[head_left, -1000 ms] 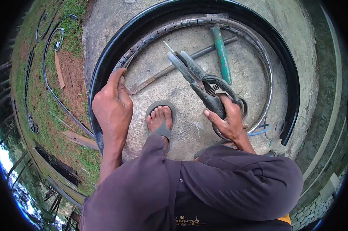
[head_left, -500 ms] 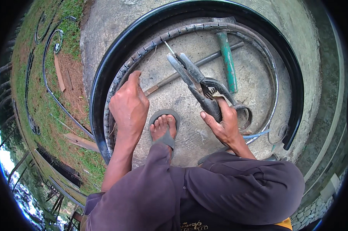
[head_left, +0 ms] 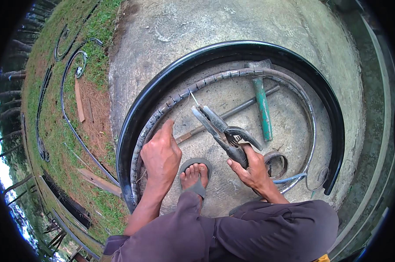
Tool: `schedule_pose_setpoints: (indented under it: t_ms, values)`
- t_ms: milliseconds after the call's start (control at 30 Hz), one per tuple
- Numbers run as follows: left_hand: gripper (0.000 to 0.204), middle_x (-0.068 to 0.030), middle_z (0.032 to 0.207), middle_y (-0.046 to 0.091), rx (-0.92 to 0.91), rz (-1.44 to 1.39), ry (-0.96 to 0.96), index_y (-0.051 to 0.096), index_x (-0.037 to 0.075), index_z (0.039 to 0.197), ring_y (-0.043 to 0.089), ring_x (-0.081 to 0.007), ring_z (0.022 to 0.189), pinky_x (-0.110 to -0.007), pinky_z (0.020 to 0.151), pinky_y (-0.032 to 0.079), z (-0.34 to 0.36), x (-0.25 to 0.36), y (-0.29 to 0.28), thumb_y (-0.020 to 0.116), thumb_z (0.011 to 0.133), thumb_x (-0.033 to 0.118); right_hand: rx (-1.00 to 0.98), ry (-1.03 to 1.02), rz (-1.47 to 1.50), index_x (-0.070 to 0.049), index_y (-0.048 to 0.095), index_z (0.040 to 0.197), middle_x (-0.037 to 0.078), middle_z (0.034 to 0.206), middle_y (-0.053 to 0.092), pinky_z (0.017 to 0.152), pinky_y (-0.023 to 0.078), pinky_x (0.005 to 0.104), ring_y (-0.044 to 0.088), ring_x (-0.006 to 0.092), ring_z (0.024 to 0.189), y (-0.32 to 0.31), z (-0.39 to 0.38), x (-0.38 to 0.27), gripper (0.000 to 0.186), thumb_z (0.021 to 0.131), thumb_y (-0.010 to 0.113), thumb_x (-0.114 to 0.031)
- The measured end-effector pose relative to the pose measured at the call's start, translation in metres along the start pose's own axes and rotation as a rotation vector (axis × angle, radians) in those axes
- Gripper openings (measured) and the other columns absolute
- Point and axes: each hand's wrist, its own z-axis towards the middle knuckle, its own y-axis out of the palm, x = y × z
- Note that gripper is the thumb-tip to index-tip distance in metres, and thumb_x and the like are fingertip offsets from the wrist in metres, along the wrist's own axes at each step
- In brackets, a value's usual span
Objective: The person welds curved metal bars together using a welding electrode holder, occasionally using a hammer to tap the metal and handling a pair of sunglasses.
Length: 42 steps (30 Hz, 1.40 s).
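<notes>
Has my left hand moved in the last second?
Yes. Judged against the curved black channel on the concrete, the left hand has moved rightward, from overlapping the channel's left side to inside its curve.

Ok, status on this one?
Right hand gripping electrode holder, rod tip at notched strip, contact unclear. Left hand near strip, grip unclear. Hammer handle, bar inside curve.

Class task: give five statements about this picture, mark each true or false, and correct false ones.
1. The right hand grips the electrode holder. True.
2. The left hand holds the green-handled hammer. False: it lies on the concrete.
3. A rod sticks out of the electrode holder. True.
4. The foot nearest the left hand is bare. False: it wears a gray sandal.
5. The black curved channel bends partly around the notched hoop. True.
</notes>
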Motion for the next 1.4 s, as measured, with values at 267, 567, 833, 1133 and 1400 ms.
schedule_pose_setpoints:
  t_ms: [267,567,833,1133,1400]
  values:
    - [0.033,-0.0177,0.087,0.071,0.023,-0.023,0.059,0.066,0.008,0.117,0.069,-0.0378,0.071,-0.048,0.062,0.054,0.004,-0.003,0.005,0.059,0.085,0.003,0.009,0.010,0.007,0.005,0.054,0.120,0.027,0.094,0.068,0.073,0.055,0.0430,0.071,0.0401,0.088,0.000,0.003,0.002,0.045,0.088,0.072,-0.022]
    - [0.031,-0.0196,0.086,0.070,0.014,-0.017,-0.004,0.068,0.011,0.112,0.069,-0.0381,0.075,-0.046,0.066,0.054,0.005,0.000,-0.003,0.060,0.084,0.003,0.046,-0.033,0.012,0.006,0.053,0.119,0.027,0.090,0.068,0.073,0.055,0.0423,0.071,0.0401,0.085,0.003,0.001,0.005,0.047,0.087,0.073,-0.021]
    - [0.026,-0.0198,0.081,0.069,0.040,0.024,0.032,0.070,0.014,0.111,0.069,-0.0374,0.074,-0.046,0.065,0.053,0.006,-0.007,0.004,0.060,0.088,0.007,0.070,-0.026,0.019,0.005,0.054,0.119,0.021,0.085,0.069,0.070,0.054,0.0386,0.071,0.0338,0.078,0.008,0.001,0.012,0.045,0.087,0.073,-0.020]
    - [0.026,-0.0206,0.084,0.070,0.027,0.023,0.026,0.070,0.014,0.111,0.069,-0.0381,0.076,-0.047,0.066,0.053,0.008,-0.004,0.003,0.061,0.088,0.006,0.018,0.036,-0.007,0.005,0.055,0.116,0.023,0.085,0.068,0.068,0.053,0.0406,0.071,0.0355,0.078,0.008,0.005,0.010,0.043,0.088,0.072,-0.023]
    - [0.029,-0.0201,0.081,0.069,-0.004,0.012,0.002,0.068,0.012,0.111,0.069,-0.0384,0.073,-0.047,0.064,0.053,0.007,0.000,-0.006,0.062,0.085,0.003,0.025,0.008,0.002,0.004,0.055,0.112,0.026,0.087,0.067,0.068,0.053,0.0426,0.071,0.0391,0.080,0.006,0.005,0.001,0.039,0.088,0.072,-0.022]
